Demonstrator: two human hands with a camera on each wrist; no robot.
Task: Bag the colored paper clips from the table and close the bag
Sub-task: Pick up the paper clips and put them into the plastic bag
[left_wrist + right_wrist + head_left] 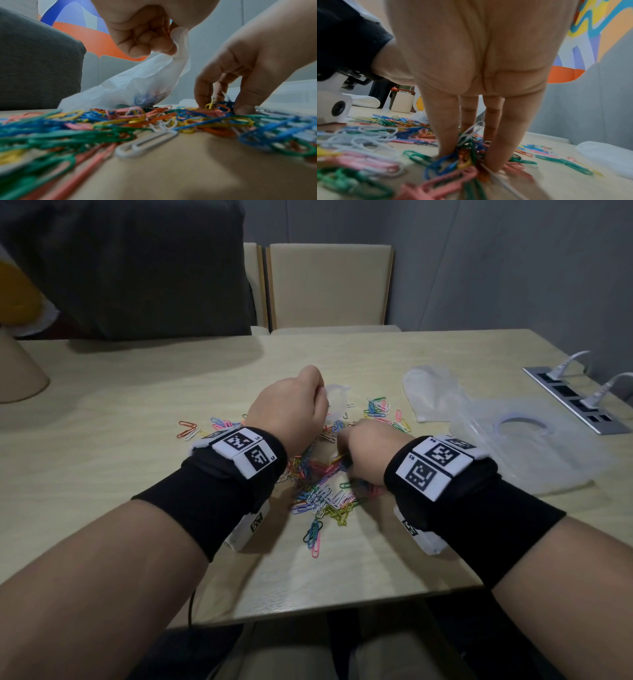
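A small clear bag (130, 86) is held up by its rim above a pale worktop (376, 559), the rim pinched in the curled fingers (154, 44) of the left hand (291, 409). A few clips are seen dimly through the sagging plastic, whose lower end is rested at the far edge of the heap. Just beside it, the right hand (368, 450) is lowered into a heap of colored paper clips (322, 491); its fingers (448, 129) are pointed straight down and drawn together around a tangled bunch of clips (469, 152), which is pinched between fingertips and thumb while touching the worktop. The rest of the clips are spread loosely around and between both hands, with smaller scatters lying to the left and behind. Further clear plastic bags (513, 440) are laid to the right of the heap, well apart from the fingers, and a metal socket strip (579, 398) with white plugs is set in the worktop near the right edge. A beige chair (329, 285) is placed at the far side. Black wristbands (479, 494) with printed markers are worn on both forearms.
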